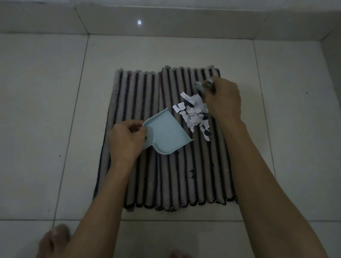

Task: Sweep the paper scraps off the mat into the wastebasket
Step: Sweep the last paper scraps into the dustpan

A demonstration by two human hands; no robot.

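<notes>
Pale glossy floor tiles [37, 100] run out to a low tiled skirting in dim light, and on them lies the striped woven mat with dark and grey ribs [162, 178]. From my distant seat I judge we are at the gathering step: the heap of torn white paper scraps [193, 114] sits on the mat just to the inner side of my right hand [222, 98], between that hand and the pan.

My right hand is curled around something small and grey, which I take for a hand brush [203, 85]; only its tip shows beyond the fingers, so I cannot be sure. My left hand [126, 140] grips the handle of the light blue plastic dustpan [166, 134], whose open lip points toward the scraps and lies just beside the nearest of them. No scraps show in the pan yet.

Next, I reckon, the right hand must draw the heap toward the left hand while the pan lip stays pressed flat to the ribs, or scraps may slip under it. No wastebasket is in view.
</notes>
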